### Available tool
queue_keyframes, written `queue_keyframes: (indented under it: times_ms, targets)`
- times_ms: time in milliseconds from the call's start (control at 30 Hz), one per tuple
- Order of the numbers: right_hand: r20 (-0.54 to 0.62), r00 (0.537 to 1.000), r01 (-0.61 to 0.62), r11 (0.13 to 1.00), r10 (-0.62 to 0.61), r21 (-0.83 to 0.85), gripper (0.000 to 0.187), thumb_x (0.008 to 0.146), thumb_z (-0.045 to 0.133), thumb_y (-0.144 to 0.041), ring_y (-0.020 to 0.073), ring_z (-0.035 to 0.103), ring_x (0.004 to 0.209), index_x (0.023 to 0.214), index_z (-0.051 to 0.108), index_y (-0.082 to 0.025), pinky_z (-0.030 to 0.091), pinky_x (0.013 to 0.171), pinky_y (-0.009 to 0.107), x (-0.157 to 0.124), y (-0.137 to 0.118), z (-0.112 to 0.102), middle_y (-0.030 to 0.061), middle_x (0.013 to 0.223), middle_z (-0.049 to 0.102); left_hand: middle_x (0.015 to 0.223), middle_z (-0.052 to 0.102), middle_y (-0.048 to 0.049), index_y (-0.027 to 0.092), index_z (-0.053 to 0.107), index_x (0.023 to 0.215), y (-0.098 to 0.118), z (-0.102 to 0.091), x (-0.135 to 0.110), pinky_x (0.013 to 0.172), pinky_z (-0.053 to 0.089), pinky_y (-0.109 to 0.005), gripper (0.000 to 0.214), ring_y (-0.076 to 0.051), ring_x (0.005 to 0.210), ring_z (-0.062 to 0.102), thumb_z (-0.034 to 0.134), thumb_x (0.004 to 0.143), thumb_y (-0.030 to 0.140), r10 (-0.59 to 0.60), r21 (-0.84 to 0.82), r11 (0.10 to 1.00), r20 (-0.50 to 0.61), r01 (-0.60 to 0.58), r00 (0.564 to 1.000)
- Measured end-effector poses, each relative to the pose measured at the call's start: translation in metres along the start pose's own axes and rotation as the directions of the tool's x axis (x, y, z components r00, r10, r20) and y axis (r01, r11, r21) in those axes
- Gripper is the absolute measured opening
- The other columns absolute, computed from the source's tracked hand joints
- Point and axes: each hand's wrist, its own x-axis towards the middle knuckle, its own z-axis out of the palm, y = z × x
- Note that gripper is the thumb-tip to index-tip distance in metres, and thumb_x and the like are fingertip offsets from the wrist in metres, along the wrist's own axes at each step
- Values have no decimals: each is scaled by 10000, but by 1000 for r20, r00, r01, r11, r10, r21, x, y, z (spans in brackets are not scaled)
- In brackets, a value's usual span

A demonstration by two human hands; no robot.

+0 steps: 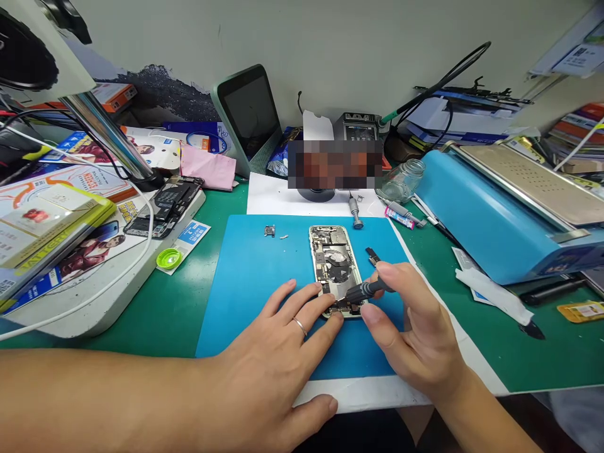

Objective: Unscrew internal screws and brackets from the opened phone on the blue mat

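An opened smartphone (336, 258), its circuit boards and round coil bared, lies on the blue mat (250, 283). My left hand (287, 346) rests with fingers outstretched, the fingertips touching the phone's lower left edge. Between the thumb and fingers of my right hand (418, 327) is a dark grey screwdriver (370, 289). It slants down to the left, its tip at the lower part of the phone; the exact contact point is too small to make out. A small dark phone part (372, 255) lies right of the phone. Two tiny parts lie left of it, one a small module (269, 231).
A second screwdriver (355, 211) lies beyond the phone. To the right stand a glass jar (401, 179) and a blue machine (486, 220). Another opened phone (163, 207) lies on a white base at left, crossed by a white cable (150, 233). A metal pole (106, 135) rises behind.
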Motion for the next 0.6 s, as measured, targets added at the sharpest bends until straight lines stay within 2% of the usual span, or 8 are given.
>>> queue_keyframes:
  times_ms: [133,200,367,600]
  targets:
    - [19,1000,8,998,-9,55,759,903,606,-13,272,683,1126,1577,419,-309,609,946,514,3,0,0,103,1284,695,1676,359,-206,110,386,1586,0,1,-1,1275,220,-700,759,-416,1573,284,637,953,445,-1,-14,1000,-3,1,1000]
    - [26,1000,2,997,-4,82,749,919,597,-6,272,711,1136,1575,410,-315,604,988,537,3,1,1,97,1266,722,1673,363,-205,118,382,1587,0,1,0,1277,213,-699,760,-417,1573,284,647,948,433,-1,-26,1000,-10,1,1000]
    - [8,1000,-15,997,14,76,740,937,617,-23,234,758,988,1573,403,-335,640,909,479,-1,3,3,82,1192,757,1665,373,-210,118,385,1584,-1,2,1,1281,206,-694,761,-422,1571,290,659,941,417,-2,-43,999,-19,1,1000]
    - [36,999,6,996,-9,85,773,930,627,-9,241,740,1059,1587,387,-337,640,915,485,1,3,1,91,1235,745,1684,339,-218,97,384,1592,0,-1,2,1272,212,-711,775,-431,1574,277,646,948,440,-1,-16,1000,15,1,1000]
